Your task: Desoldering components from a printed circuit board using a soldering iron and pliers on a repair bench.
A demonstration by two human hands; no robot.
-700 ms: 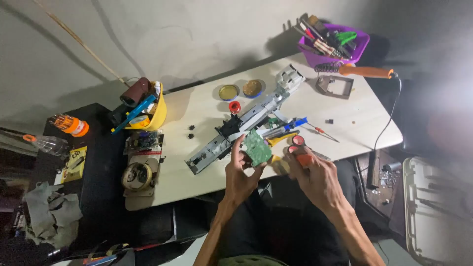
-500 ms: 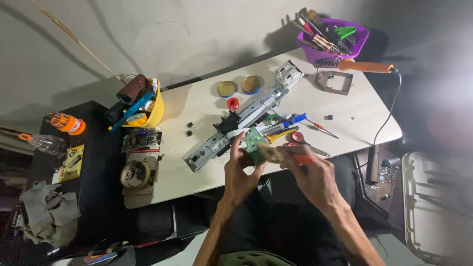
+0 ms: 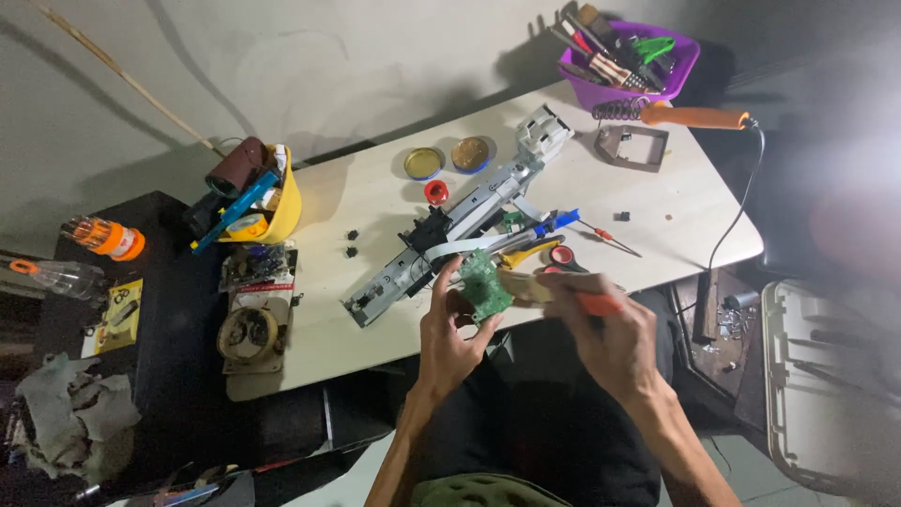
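Beside the green circuit board (image 3: 485, 286), long metal assembly (image 3: 450, 235), scissors (image 3: 544, 253), small screwdriver (image 3: 610, 237)

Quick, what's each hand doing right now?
Left hand: closed on the green circuit board.
Right hand: closed on an orange-handled tool, tip at the board.

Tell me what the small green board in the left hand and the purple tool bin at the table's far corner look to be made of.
Green board: looks like a rigid laminate circuit board with a matte green coating and tiny specks on its face; the left hand grips its edge. Purple bin: probably moulded plastic, going by its even bright colour and thin smooth walls.
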